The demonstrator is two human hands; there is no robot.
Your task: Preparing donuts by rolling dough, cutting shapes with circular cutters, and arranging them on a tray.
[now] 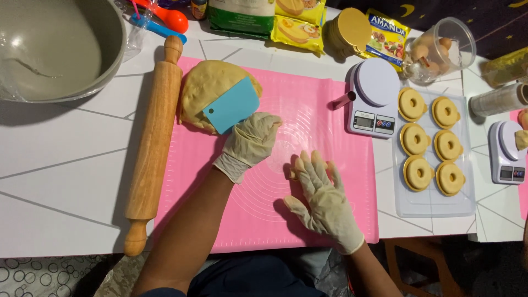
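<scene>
My left hand, in a cream glove, grips a light blue plastic scraper whose blade presses into a large mound of yellow dough on the pink silicone mat. My right hand, also gloved, lies flat with fingers spread over a small piece of dough on the mat; only its edge shows under the fingers.
A wooden rolling pin lies left of the mat. A grey bowl sits at the far left. A white kitchen scale stands right of the mat, beside a clear tray with several ring-shaped dough pieces. Packets and an egg container line the back.
</scene>
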